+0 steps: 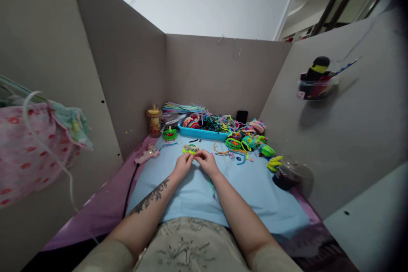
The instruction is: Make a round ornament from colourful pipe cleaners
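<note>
My left hand (184,165) and my right hand (206,164) meet over the blue cloth (178,208), fingertips pinched together. Whatever lies between the fingers is too small to make out. Just beyond them is a round yellow-green piece (188,148) that looks made of fuzzy stems, partly covered by the fingers. A thin teal strand (212,188) lies on the cloth below my right hand. Loose orange and blue stems (244,159) are spread to the right of the hands, around a small dark blue oval (239,159).
A pink glue gun (148,154) with a black cord lies left. Behind stands a blue tray (204,133) heaped with colourful stems. Green fuzzy figures (233,143) and a dark tub (284,177) line the right. Grey panels (223,76) enclose the table; a tool cup (315,89) hangs right.
</note>
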`<action>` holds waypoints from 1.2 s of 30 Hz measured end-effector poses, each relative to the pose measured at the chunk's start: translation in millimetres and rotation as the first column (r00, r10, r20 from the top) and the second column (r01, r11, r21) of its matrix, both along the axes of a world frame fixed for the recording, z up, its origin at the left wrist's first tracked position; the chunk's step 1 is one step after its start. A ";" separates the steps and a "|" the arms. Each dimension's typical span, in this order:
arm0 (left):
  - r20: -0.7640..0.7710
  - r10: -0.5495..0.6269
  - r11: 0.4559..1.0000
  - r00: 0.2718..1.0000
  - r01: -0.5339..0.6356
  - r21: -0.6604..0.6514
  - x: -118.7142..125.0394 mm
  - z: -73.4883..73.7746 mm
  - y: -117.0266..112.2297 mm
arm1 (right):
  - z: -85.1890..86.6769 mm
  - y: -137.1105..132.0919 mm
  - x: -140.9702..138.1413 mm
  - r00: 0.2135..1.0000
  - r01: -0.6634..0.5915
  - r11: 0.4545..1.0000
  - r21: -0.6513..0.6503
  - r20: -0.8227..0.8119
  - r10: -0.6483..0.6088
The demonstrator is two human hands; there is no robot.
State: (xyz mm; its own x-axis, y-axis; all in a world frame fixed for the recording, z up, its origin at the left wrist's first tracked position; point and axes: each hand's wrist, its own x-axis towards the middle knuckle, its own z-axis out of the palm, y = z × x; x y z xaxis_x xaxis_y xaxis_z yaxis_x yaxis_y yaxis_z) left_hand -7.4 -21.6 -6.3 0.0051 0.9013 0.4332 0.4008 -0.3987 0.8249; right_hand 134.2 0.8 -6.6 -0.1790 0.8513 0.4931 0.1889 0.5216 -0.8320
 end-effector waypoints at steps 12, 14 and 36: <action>0.091 -0.099 0.995 0.991 0.101 -0.022 0.0 6.6 -6.3 | -1.2 3.0 0.8 0.993 -0.082 0.995 -0.064 -0.089 0.077; 0.106 -0.116 0.992 0.988 0.119 -0.028 -0.3 7.8 -7.3 | -0.9 3.0 1.2 0.994 -0.082 0.995 -0.064 -0.076 0.077; 0.254 -0.190 0.974 0.948 0.216 -0.075 -3.6 13.7 -9.0 | 3.9 -1.5 -1.0 0.985 -0.139 0.987 -0.085 -0.119 0.128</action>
